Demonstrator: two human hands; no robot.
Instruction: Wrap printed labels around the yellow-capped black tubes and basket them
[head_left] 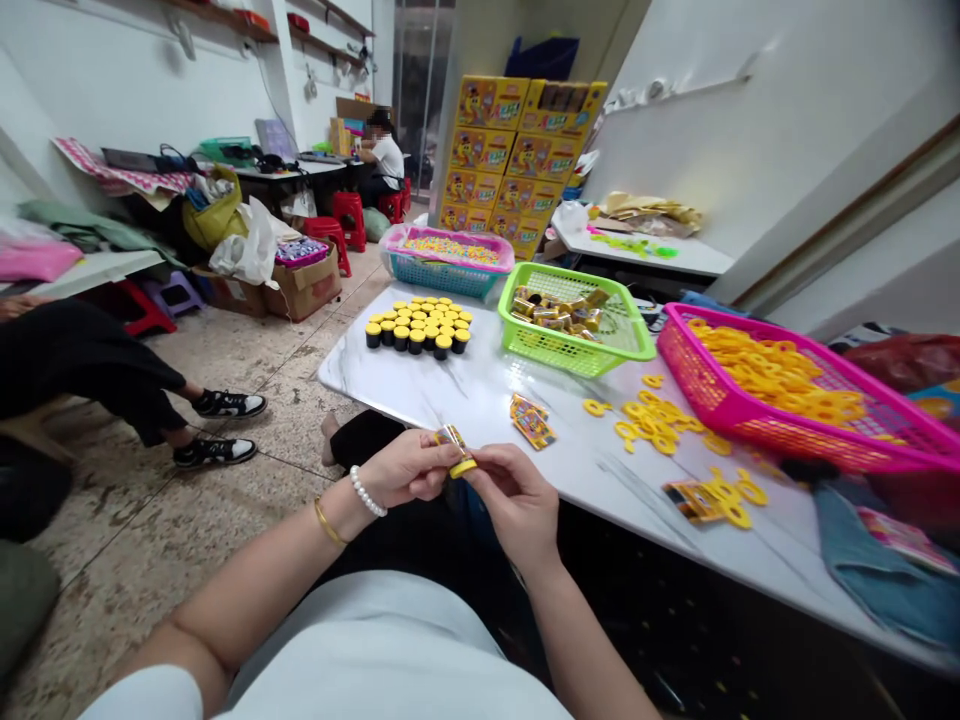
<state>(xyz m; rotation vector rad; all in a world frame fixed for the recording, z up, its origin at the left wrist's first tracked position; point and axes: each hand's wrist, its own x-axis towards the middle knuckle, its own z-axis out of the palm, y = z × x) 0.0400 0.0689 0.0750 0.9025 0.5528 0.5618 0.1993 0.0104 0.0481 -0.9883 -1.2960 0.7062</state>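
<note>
My left hand [405,470] and my right hand [517,500] meet just off the near edge of the white marble table [480,390]. Together they pinch a small yellow-capped piece with a printed sticker [455,452]; both hands are closed on it. A pearl bracelet and a gold bangle sit on my left wrist. A small pile of printed stickers [531,420] lies on the table just beyond my hands. Loose yellow rings [656,420] are scattered to the right, with more rings and a sticker [712,497] nearer the table's edge.
A pink basket [712,400] of yellow rings stands at right, a green basket [525,345] of wrapped pieces in the middle, a cluster of black yellow-topped caps [420,325] beyond. A blue-and-pink basket [442,272], stacked yellow cartons [517,150], a seated person's legs [112,375] at left.
</note>
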